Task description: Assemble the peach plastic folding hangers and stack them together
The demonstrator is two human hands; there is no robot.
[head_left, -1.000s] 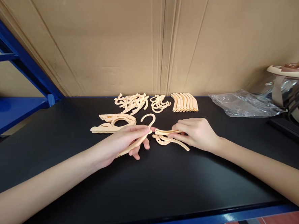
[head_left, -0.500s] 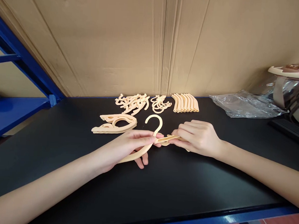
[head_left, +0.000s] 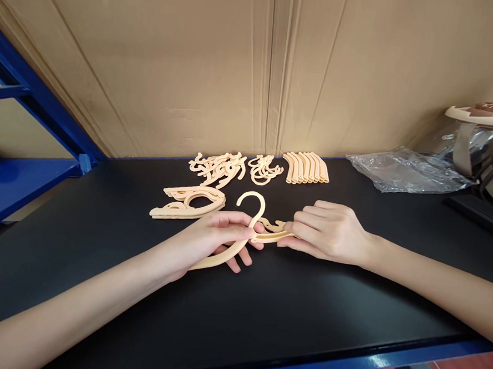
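Observation:
Between my two hands is a cream plastic folding hanger (head_left: 228,254), its round hook pointing up and away from me. My left hand (head_left: 220,233) pinches it near the base of the hook, thumb on top, with one curved arm running back beneath the palm. My right hand (head_left: 327,231) grips the other arm, fingers curled around its outer end, which they hide. Left of the hook, close beyond my left hand, folded cream hangers (head_left: 204,200) lie stacked on the black tabletop (head_left: 264,302).
Along the back lie a jumbled pile of cream hanger parts (head_left: 218,167), loose hooks (head_left: 260,174) and a row of curved arms (head_left: 306,168). A clear plastic bag (head_left: 406,172) rests at the right. Cardboard (head_left: 174,63) stands behind; a blue frame (head_left: 39,94) rises at left.
The arm in my right hand has turned, showing its curved, notched shape more clearly. My right hand has dropped slightly, and the hook has shifted a little left.

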